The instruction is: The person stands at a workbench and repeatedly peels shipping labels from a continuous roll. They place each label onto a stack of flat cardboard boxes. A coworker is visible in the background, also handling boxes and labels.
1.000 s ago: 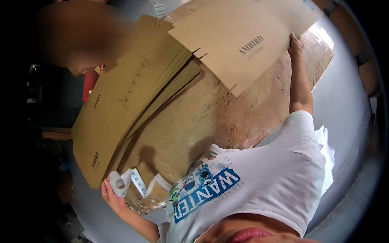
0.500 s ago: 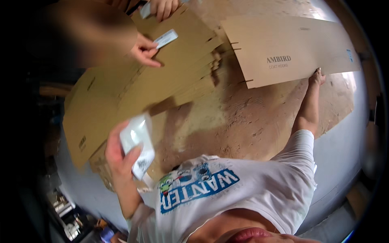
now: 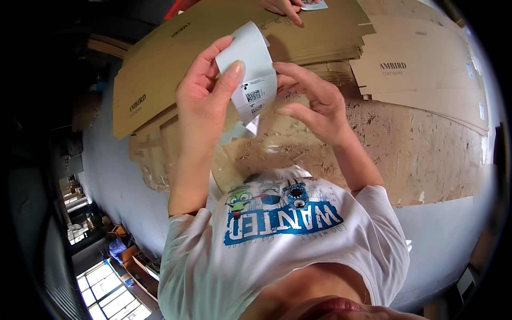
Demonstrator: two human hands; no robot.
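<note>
L hand [image 3: 205,90]: pinches label strip [image 3: 245,56], thumb on front, fingers behind; prob. to keep printed face in view.
R hand [image 3: 317,104]: thumb & fingers apart, cupped at strip's R edge; contact can't tell.
Strip loc: btwn hands, above worn table [image 3: 421,144], lower end hanging.
L ctn stack [image 3: 314,40]: flat, fanned, on table, prob. so edges are easy to reach.
R ctn sheets [image 3: 432,74]: flat, apart from hands; bluish stickers at R edge.
Co-worker's hand [image 3: 284,8]: over stack, next to another label [image 3: 316,5].
Writing: strip = square codes, tiny txt unreadable; ctns = dark caps, smaller line under; shirt [image 3: 288,256] = white letters, blue banner.
</note>
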